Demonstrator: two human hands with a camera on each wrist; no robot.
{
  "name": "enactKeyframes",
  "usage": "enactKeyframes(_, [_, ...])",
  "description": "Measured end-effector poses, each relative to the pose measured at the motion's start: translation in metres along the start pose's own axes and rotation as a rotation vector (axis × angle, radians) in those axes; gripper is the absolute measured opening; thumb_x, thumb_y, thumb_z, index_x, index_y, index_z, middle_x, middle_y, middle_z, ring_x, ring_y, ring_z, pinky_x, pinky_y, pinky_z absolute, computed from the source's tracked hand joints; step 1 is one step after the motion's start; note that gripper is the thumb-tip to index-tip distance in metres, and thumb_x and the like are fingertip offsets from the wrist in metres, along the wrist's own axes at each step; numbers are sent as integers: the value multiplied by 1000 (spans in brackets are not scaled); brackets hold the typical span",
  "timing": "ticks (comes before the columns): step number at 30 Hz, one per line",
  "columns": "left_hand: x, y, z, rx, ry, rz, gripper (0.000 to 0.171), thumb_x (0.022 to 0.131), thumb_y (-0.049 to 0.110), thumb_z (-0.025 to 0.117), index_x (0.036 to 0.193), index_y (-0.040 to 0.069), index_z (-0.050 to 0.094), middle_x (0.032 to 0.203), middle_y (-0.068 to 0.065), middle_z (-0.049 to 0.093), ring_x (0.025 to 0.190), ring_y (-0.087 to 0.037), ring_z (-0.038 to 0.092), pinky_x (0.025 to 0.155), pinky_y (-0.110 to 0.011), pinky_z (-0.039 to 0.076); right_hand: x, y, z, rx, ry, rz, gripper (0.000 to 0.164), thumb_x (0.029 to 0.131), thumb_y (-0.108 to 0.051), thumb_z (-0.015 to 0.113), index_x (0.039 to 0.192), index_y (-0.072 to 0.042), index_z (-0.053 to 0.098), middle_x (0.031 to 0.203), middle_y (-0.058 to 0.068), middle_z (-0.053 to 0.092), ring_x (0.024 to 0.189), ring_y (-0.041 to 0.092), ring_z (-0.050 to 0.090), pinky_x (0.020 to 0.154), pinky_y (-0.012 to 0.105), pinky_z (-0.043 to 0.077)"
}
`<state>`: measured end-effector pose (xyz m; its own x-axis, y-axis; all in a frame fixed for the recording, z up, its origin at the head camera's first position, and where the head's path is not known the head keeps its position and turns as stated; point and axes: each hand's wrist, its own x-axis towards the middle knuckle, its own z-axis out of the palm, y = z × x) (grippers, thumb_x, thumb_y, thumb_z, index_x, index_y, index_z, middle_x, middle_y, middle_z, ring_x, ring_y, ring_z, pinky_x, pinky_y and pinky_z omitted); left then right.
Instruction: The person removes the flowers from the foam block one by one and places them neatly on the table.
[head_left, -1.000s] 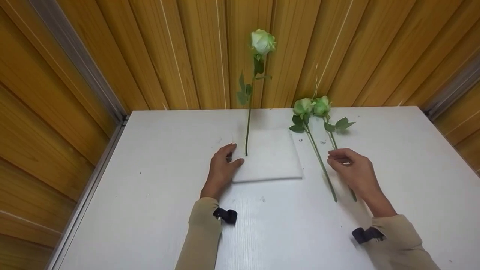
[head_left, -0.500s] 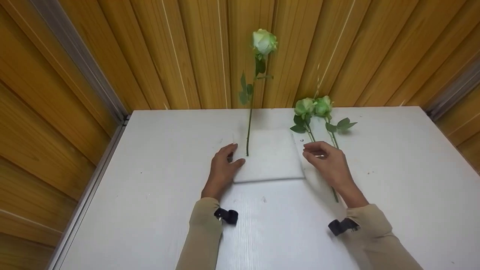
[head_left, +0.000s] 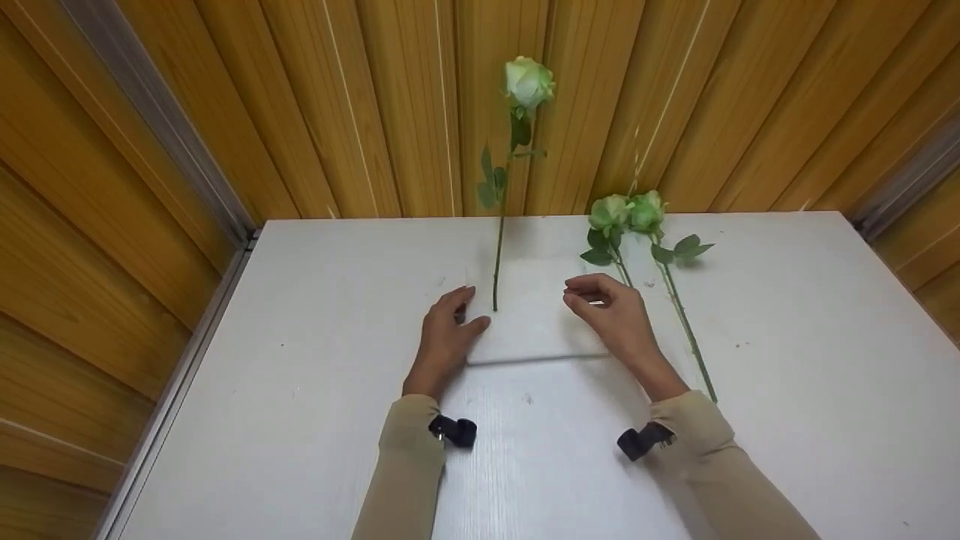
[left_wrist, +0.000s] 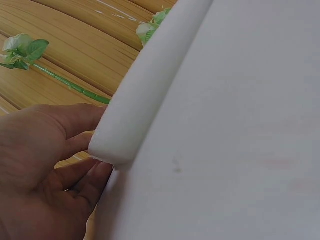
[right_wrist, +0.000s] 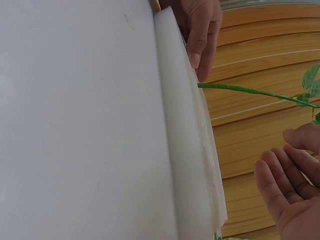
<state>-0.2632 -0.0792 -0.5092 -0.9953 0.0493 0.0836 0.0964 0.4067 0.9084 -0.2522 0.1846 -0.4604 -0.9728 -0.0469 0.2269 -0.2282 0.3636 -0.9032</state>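
Head view: the right hand (head_left: 611, 315) curves its fingers loosely above the white block (head_left: 540, 334), holding nothing; the left hand (head_left: 445, 337) grips the block's left edge. One rose (head_left: 529, 84) already stands upright there; two loose roses (head_left: 646, 214), seemingly unplaced, lie rightward on the tabletop (head_left: 337, 315), the right hand hiding part of one. Panelling (head_left: 300, 90) rises behind.

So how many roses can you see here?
3. One upright rose stands in the white foam block; a second rose and a third rose lie on the white table to its right. The right hand hides part of the second's stem.
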Motion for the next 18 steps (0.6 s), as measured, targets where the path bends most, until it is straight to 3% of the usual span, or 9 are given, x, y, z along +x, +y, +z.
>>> enactKeyframes(6, [-1,1,1,7,1,-15,56,97,8,78,150,0,58,153,-18,55,130,-32,58,110,-39,51,4,2,19,77,11,-6,20,96,0,77,114,8,75,106,16,77,93,14,72,84,18,56])
enactKeyframes(18, [0,-2,0,11,5,16,55,97,8,78,148,-2,59,152,-20,55,128,-34,59,109,-43,51,9,8,45,93,-9,19,20,96,-4,79,114,5,76,106,13,77,96,22,72,83,18,55])
